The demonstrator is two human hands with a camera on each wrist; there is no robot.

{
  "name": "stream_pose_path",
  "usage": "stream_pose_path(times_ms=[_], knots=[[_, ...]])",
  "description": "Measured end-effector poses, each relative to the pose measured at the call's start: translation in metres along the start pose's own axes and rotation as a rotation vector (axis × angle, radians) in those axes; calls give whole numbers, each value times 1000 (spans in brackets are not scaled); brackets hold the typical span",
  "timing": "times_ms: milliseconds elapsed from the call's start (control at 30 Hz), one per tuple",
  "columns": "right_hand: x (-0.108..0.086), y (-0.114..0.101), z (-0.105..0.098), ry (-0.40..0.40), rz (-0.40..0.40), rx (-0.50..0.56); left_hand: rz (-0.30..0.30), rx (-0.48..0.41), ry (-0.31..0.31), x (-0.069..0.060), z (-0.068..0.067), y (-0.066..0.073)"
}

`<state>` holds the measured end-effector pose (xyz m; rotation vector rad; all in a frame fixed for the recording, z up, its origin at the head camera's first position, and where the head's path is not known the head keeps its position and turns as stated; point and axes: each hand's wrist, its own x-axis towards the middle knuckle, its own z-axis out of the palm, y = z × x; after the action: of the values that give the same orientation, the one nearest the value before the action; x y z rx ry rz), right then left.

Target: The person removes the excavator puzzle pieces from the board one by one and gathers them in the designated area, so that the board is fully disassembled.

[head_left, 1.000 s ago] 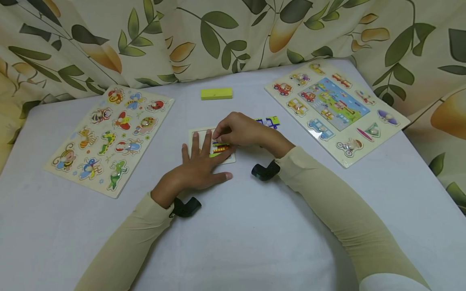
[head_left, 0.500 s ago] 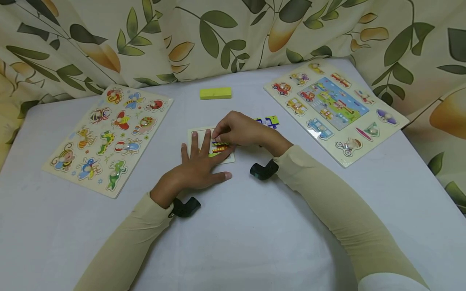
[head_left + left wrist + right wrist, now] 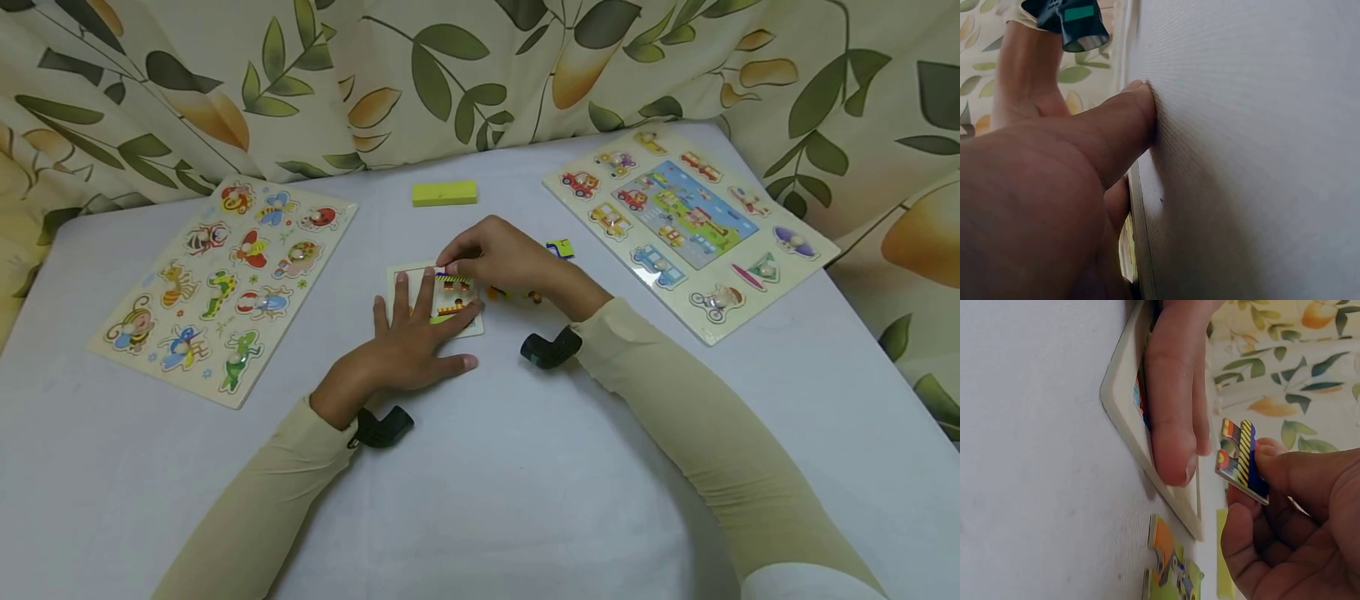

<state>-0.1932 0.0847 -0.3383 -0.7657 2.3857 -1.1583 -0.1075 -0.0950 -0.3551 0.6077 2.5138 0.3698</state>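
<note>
My left hand [image 3: 405,342] lies on a small framed jigsaw board [image 3: 477,328] with its fingers spread. In the left wrist view, the thumb [image 3: 1129,115] touches the white cloth. My right hand [image 3: 513,262] pinches a jigsaw piece [image 3: 1244,456] with blue, red and black-and-yellow striped print. The right wrist view shows this piece tilted, just off the left fingertips and the board's frame [image 3: 1116,400]. Under the right hand the head view shows part of the board's picture; the left fingers hide much of the rest.
Loose jigsaw pieces [image 3: 561,248] lie right of the small board, partly behind the right hand. A yellow-green block [image 3: 445,193] sits farther back. An insect peg puzzle [image 3: 225,325] is at left and a vehicle peg puzzle [image 3: 780,283] at right. Leaf-print fabric [image 3: 450,75] hangs behind.
My right hand has moved slightly away from me with the piece, uncovering more of the board's picture and some loose pieces beneath the hand. The left hand stays in place.
</note>
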Motion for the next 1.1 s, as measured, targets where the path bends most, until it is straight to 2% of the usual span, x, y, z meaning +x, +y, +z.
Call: stream_pose_path(times_ms=[233, 500, 867, 1100], knots=[[-8, 6, -8, 1, 1, -25, -9, -3, -10, 0, 0, 0], [-16, 11, -17, 36, 34, 8, -17, -4, -12, 1, 0, 0], [-26, 23, -32, 28, 113, -21, -9, -1, 1, 1, 2, -1], [-33, 26, -42, 9, 118, -60, -5, -12, -1, 2, 2, -2]])
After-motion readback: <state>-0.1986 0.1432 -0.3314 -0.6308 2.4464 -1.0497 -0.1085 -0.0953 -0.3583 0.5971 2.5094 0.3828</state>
